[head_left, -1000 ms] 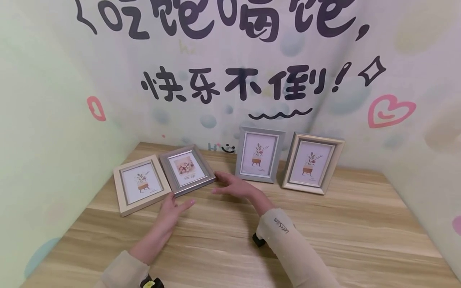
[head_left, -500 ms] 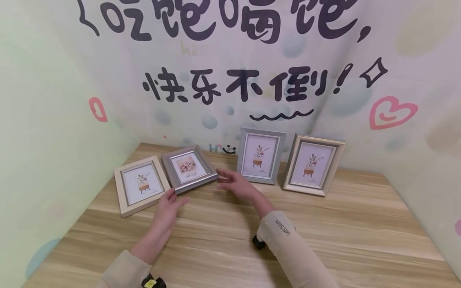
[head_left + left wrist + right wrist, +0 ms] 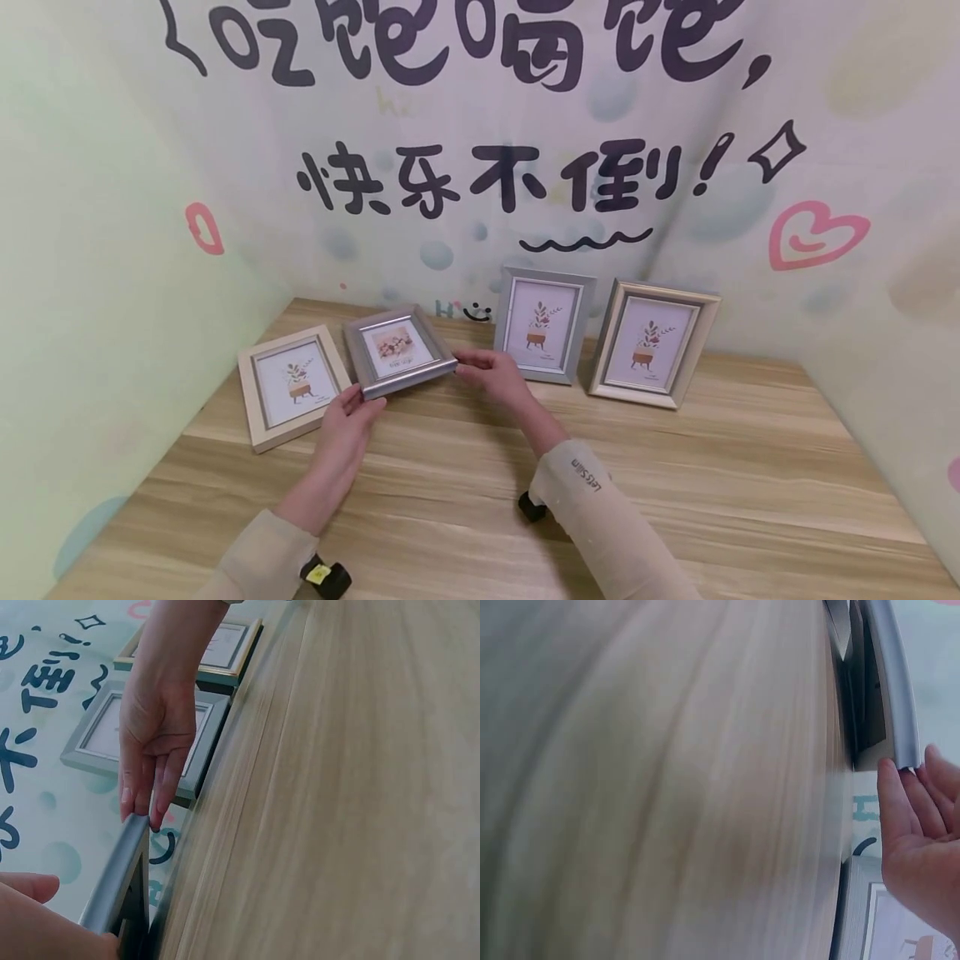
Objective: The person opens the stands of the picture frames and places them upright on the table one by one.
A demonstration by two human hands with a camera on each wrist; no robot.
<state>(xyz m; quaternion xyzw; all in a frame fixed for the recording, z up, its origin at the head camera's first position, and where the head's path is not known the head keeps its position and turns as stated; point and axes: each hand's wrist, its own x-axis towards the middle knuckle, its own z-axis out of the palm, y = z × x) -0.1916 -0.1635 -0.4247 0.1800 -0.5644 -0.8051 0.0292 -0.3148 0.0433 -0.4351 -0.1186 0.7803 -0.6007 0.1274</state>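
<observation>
A brownish-silver picture frame [image 3: 401, 381] with a flower print lies at the back left of the table. Its near edge is raised, and the wrist views show its dark underside above the wood. My left hand [image 3: 347, 429] holds the near left corner, thumb on the near side and fingers partly hidden. At the right corner my right hand [image 3: 497, 382] pinches the edge, with a finger [image 3: 892, 784] underneath. Just left, a cream picture frame [image 3: 260, 406] with a plant print lies flat, close to my left fingers.
A grey-blue picture frame [image 3: 545, 375] and a gold-cream picture frame [image 3: 688, 350] stand leaning near the back wall [image 3: 465, 242], right of my right hand. Bare wooden tabletop [image 3: 450, 500] spreads in front. A pale side wall [image 3: 112, 292] borders the left.
Both hands have closed on the brownish-silver picture frame's corners. Its near edge has tilted up and it has shifted slightly right, away from the cream frame. The other frames stay put.
</observation>
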